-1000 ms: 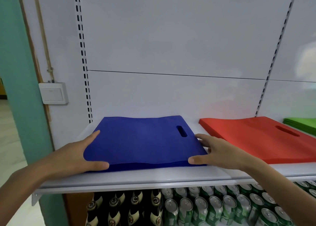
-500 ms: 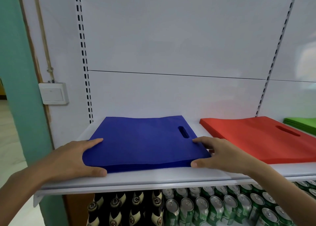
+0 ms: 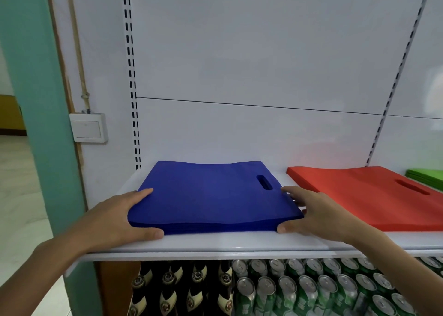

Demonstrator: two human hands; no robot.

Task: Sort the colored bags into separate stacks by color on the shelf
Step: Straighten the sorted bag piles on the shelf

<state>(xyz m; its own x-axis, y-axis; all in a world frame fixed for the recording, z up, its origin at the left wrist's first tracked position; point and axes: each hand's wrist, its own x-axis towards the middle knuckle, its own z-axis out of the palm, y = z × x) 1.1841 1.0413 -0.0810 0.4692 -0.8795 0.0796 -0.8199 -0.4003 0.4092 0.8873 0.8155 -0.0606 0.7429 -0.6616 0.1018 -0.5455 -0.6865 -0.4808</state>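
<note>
**Lower tier, nearest.** Dark glass bottles with gold-labelled necks (image 3: 167,289) and green aluminium cans (image 3: 311,289) were ranked beneath the white metal shelf (image 3: 215,245). They were judged no part of the task.

**Shelf, front edge, left end.** The left hand (image 3: 115,220) was laid against the left edge of the stack of flat royal-blue fabric bags with a cut-out handle slot (image 3: 211,196). Its fingers were straight and together, the thumb stretched along the stack's front edge. Nothing was clasped.

**Shelf, front edge, middle.** The right hand (image 3: 316,215) was set at the stack's front right corner. Its fingers were spread wide and nearly straight, the forefinger on the top bag, the thumb against the front edge.

**Blue stack.** It was held between both hands, a little back from the shelf's front edge, with its front layers slightly uneven.
- Step judged: squaring the pile.
- Even inward pressure from both sides was advised.
- The thumbs were to push the front flush and parallel to the shelf edge.
- The top bag was not to be dragged by the forefinger.

**Shelf, right.** A stack of flat red fabric bags (image 3: 359,196) was parted from the blue by a bare strip, a gap to be preserved. A stack of flat green bags (image 3: 426,179) was cut off at the view's right edge.

**Rear.** A white back panel (image 3: 239,64) was noted.
</note>
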